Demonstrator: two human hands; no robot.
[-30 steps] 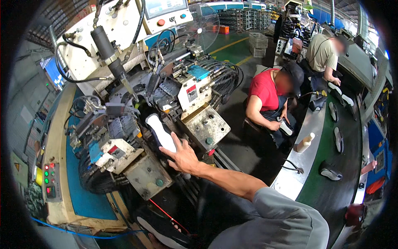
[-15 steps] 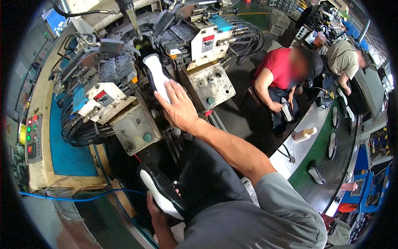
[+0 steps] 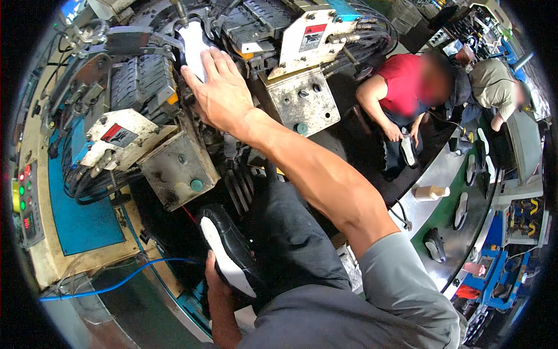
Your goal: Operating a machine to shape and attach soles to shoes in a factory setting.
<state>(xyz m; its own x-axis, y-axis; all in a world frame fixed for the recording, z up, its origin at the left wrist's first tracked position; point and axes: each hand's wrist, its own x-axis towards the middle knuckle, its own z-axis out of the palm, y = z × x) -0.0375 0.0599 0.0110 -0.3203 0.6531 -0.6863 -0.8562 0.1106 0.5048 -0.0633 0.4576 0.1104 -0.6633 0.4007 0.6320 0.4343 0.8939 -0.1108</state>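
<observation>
My right hand (image 3: 224, 96) lies with fingers stretched along the white sole of a shoe (image 3: 195, 43). That shoe sits sole up between the two clamp halves of a machine (image 3: 142, 87), its far end beneath a metal rod (image 3: 181, 13). The palm hides the shoe's near end. Low in front of me, my left hand (image 3: 216, 276) is closed around a black shoe with a white sole (image 3: 226, 250), held tilted beside my leg. Some of its fingers are hidden behind the shoe.
Metal boxes with green buttons (image 3: 301, 128) flank my reach. A lit control panel (image 3: 26, 200) stands at left, near a blue hose (image 3: 125, 279). At right, a curved bench (image 3: 427, 232) carries several shoes and a bottle (image 3: 430, 192). A person in red (image 3: 395, 87) holds another shoe.
My right hand has reached farther forward, and the shoe beneath it sits deeper in the machine, under the rod. The left hand keeps hold of its shoe. The whole view has shifted slightly.
</observation>
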